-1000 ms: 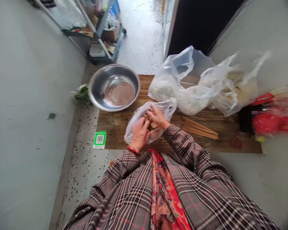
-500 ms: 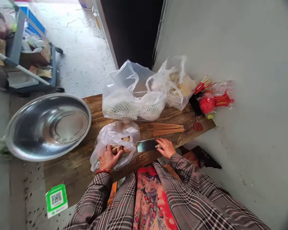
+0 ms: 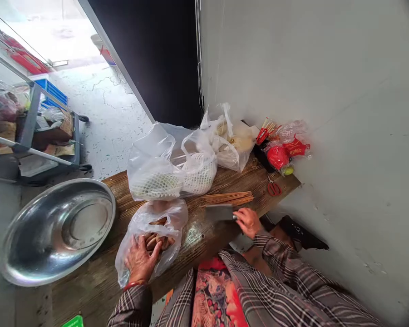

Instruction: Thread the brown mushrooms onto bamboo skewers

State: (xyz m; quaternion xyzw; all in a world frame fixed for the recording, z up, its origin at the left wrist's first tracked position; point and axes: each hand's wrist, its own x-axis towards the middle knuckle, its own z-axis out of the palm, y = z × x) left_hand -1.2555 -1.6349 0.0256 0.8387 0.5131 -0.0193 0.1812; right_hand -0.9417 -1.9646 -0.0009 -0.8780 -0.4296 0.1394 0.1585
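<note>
My right hand (image 3: 249, 221) is closed round the handle of a cleaver (image 3: 219, 212), whose broad blade points left over the wooden table. My left hand (image 3: 140, 260) lies with fingers spread on the mouth of a white plastic bag (image 3: 179, 211). Its fingertips touch rounded brown pieces (image 3: 153, 240) inside the bag, whose kind I cannot make out. Just beyond the blade lies a bundle of thin wooden skewers (image 3: 228, 198).
A large steel basin (image 3: 20, 236) stands at the left. Behind are clear bags (image 3: 153, 159) holding net-wrapped produce. Red-handled scissors (image 3: 274, 189) and red packages (image 3: 278, 157) lie at the right end of the wooden table (image 3: 122, 190), near the wall. A loaded trolley (image 3: 30, 118) stands beyond the basin.
My view has tilted up, showing more floor and doorway. The cleaver has moved right, away from the bag, leaving a gap. My left hand stays on the bag.
</note>
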